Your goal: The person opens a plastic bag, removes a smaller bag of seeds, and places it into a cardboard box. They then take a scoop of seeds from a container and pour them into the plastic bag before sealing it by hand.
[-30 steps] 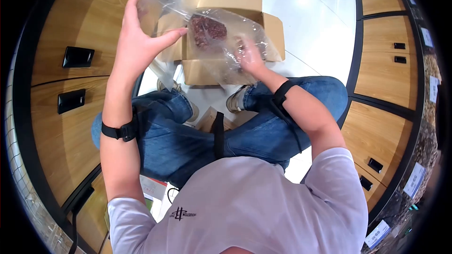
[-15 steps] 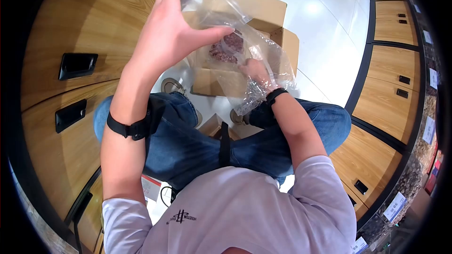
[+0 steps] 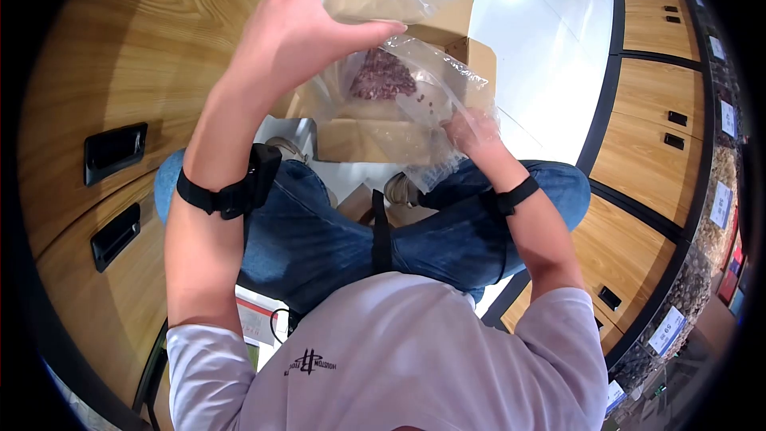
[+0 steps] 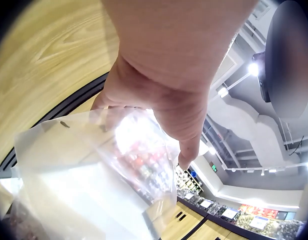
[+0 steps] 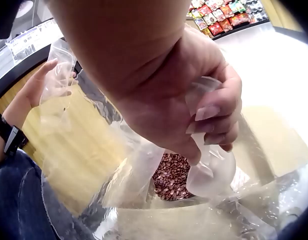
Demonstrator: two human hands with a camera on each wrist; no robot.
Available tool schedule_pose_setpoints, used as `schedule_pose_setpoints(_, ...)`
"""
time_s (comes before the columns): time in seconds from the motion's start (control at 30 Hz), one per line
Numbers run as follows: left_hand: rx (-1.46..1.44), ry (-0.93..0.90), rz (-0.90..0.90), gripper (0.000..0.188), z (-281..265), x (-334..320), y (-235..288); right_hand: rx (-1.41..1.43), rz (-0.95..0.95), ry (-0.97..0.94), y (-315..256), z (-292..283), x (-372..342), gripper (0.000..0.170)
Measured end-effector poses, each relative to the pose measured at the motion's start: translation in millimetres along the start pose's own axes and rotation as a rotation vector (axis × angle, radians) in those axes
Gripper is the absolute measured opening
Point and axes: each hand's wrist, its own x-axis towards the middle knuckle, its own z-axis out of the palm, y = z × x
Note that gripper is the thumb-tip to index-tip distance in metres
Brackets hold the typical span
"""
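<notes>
My left hand is raised at the left of the cardboard box, its thumb spread wide from the fingers, holding up one side of a clear plastic bag. Film hides part of its fingers in the left wrist view. Inside the bag's spread, my right hand curls its fingers round a translucent whitish plastic piece with a rounded end; I cannot tell what it is. Dark red beans lie in a heap below, seen through film over the cardboard box. A few loose beans show beside the heap.
Wooden drawer cabinets stand close at the left and at the right. Bulk goods with price tags line the right edge. My bent jean-clad legs flank the near side of the box on a white tiled floor.
My left hand has come across toward the box, thumb over it. The right hand dipped toward the bean heap, then drew back to the right. Loose beans now show beside it.
</notes>
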Motion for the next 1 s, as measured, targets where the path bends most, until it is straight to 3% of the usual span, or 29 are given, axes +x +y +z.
schedule_pose_setpoints(0.07,-0.009,-0.011,-0.082,0.116,-5,1,6,0.168,0.151,0.079,-14,-7,0,0.041)
schedule_pose_setpoints(0.13,-0.012,-0.010,-0.163,0.116,-8,-4,7,0.236,0.163,0.083,-9,26,27,0.043)
schedule_pose_setpoints(0.2,0.053,0.011,-0.085,0.116,-10,-10,5,0.303,0.170,0.086,-7,43,53,0.046)
schedule_pose_setpoints(0.27,0.046,0.019,-0.111,0.117,-12,-15,3,0.310,0.143,-0.066,-10,48,68,0.051)
schedule_pose_setpoints(0.5,0.067,0.027,-0.281,0.116,-18,-20,8,0.431,0.202,0.031,-23,60,80,0.053)
schedule_pose_setpoints(0.63,0.111,0.075,-0.201,0.115,-11,-22,23,0.432,0.186,0.060,-25,66,86,0.052)
schedule_pose_setpoints(0.73,-0.041,0.042,-0.241,0.114,-15,-16,14,0.474,0.157,0.111,-26,76,96,0.052)
schedule_pose_setpoints(0.8,-0.018,0.027,-0.159,0.113,-13,-17,12,0.495,0.121,0.159,-29,77,111,0.053)
schedule_pose_setpoints(0.93,-0.046,0.043,-0.243,0.114,-7,-10,7,0.547,0.119,0.245,-47,96,144,0.054)
schedule_pose_setpoints(1.0,0.158,0.126,-0.065,0.104,3,-10,-12,0.560,0.111,0.269,-48,109,151,0.054)
